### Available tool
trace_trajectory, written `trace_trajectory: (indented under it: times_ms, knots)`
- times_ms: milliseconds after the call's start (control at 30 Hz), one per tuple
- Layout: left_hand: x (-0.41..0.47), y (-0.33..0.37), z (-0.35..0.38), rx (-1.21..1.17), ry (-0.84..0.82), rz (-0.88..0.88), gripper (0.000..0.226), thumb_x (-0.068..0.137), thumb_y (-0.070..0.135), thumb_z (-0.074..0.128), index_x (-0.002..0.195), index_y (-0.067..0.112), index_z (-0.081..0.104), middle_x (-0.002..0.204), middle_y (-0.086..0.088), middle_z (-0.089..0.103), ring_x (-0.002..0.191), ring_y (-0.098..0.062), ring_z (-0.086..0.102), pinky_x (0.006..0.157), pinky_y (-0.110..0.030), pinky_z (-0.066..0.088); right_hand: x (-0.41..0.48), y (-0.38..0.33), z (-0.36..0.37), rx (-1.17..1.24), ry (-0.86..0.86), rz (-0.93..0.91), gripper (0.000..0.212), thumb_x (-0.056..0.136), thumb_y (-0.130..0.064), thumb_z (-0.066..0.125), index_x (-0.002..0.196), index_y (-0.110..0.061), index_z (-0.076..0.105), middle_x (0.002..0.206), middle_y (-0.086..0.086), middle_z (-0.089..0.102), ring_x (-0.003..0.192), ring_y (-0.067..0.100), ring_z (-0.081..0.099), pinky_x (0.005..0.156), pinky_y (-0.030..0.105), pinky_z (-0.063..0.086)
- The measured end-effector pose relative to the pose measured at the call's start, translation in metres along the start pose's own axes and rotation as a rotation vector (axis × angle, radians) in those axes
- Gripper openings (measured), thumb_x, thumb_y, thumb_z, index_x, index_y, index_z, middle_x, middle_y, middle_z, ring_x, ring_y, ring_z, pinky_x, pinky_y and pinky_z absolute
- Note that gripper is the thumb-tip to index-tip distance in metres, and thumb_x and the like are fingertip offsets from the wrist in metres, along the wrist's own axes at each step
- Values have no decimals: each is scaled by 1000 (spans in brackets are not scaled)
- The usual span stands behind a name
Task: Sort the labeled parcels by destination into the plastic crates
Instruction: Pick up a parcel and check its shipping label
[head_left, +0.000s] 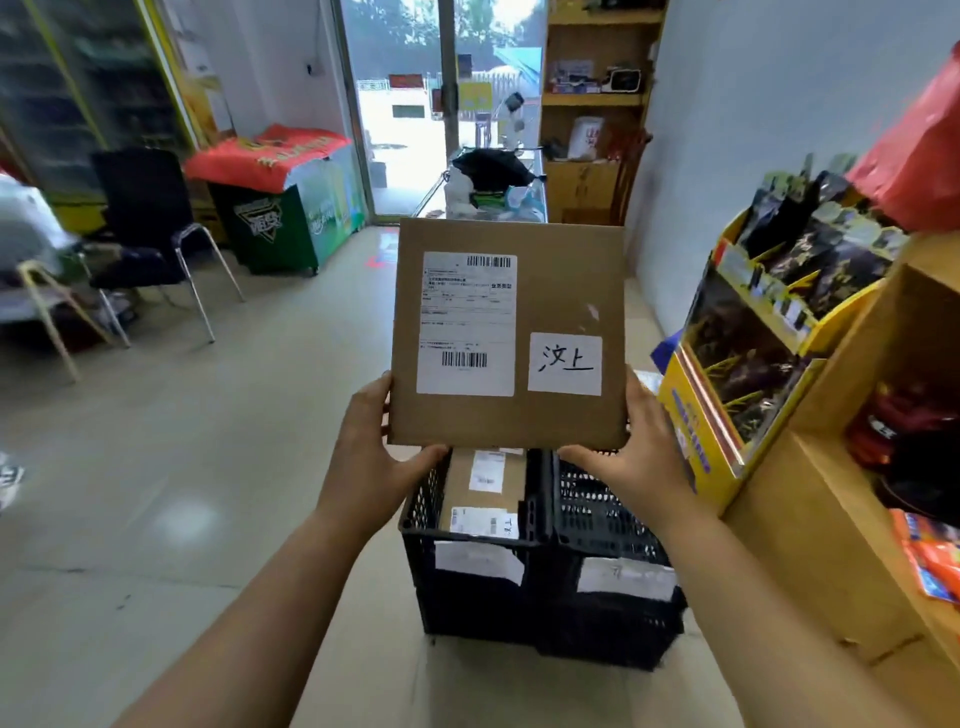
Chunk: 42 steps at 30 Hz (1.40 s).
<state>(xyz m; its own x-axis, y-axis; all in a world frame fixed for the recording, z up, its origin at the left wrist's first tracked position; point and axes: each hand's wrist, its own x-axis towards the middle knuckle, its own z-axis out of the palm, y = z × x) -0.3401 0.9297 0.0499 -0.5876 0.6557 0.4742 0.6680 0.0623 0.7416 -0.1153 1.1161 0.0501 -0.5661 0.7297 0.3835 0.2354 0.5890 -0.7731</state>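
Note:
I hold a flat brown cardboard parcel (561, 280) upright in front of me, above two black plastic crates. It carries a printed shipping label and a white sticker with handwritten characters. My left hand (371, 447) grips its lower left corner and my right hand (636, 452) grips its lower right corner, thumbs under the bottom edge. The left crate (467, 587) holds two labelled brown parcels (480, 493). The right crate (613, 519) shows only its mesh inside. Each crate has a white paper label on its front wall.
A wooden shelf unit (831, 499) and a yellow snack display (748, 374) stand close on the right. A black chair (150, 234) and a green freezer (291, 218) stand at the left. Tiled floor spreads to the left; a glass door is ahead.

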Motion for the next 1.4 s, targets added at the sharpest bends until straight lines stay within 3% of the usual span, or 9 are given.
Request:
trace_trajectory:
  times_ms: [133,333,567,667,800,933,1067,1233,1400]
  knots:
    - [22,-25,-4,7,9,-22,91,71,23,88,142,35,33,130,18,41,110,15,46,82,-1,40,29,10,27,16,-36,10,109,71,-39,88,156,-34,19,138,-13,35,112,-12,35,85,-9,28]
    - [70,-77,-3,4,-34,-23,89,72,27,87,144,28,35,130,18,40,111,13,46,81,-2,41,73,19,71,-29,-44,74,110,72,-40,87,157,-35,16,143,-12,35,118,-5,33,87,0,28]
    - [137,-140,12,-55,-124,-37,89,73,26,87,145,29,35,131,18,41,111,11,46,81,-3,41,123,32,116,-61,-16,199,115,71,-40,87,157,-36,12,148,-14,31,121,-5,30,100,14,28]
    - [154,-165,25,-77,-173,-67,88,73,26,87,144,30,35,129,19,42,112,13,46,80,-3,41,131,45,128,-60,-25,237,113,73,-40,86,157,-39,10,145,-22,26,121,-9,29,94,5,26]
    - [167,-192,50,-101,-223,-114,88,73,22,86,145,25,36,128,15,43,110,5,48,87,-10,41,142,65,141,-67,-14,291,109,73,-38,86,155,-42,15,148,-18,28,128,-3,33,105,20,31]
    - [179,-210,76,-99,-251,-148,90,72,20,87,147,20,36,128,13,42,109,2,47,87,-9,42,157,91,148,-78,-12,325,107,73,-33,87,153,-43,18,141,-19,32,123,-8,32,97,8,27]
    - [190,-224,101,-83,-278,-179,89,73,20,86,146,22,36,129,14,42,111,2,47,86,-9,42,175,125,153,-77,-37,372,111,73,-34,87,157,-37,15,150,-13,30,126,-4,31,102,17,28]
    - [205,-239,140,-59,-314,-283,90,74,22,85,148,22,34,134,10,44,117,-5,49,96,-21,47,198,176,156,-35,-113,415,108,75,-35,86,157,-38,16,146,-15,32,120,-7,32,91,0,25]
    - [206,-264,179,24,-328,-399,91,74,25,86,149,19,35,133,6,47,120,-11,50,101,-36,49,216,230,171,-24,-201,466,110,72,-41,86,157,-40,15,150,-9,32,125,-3,29,106,24,27]
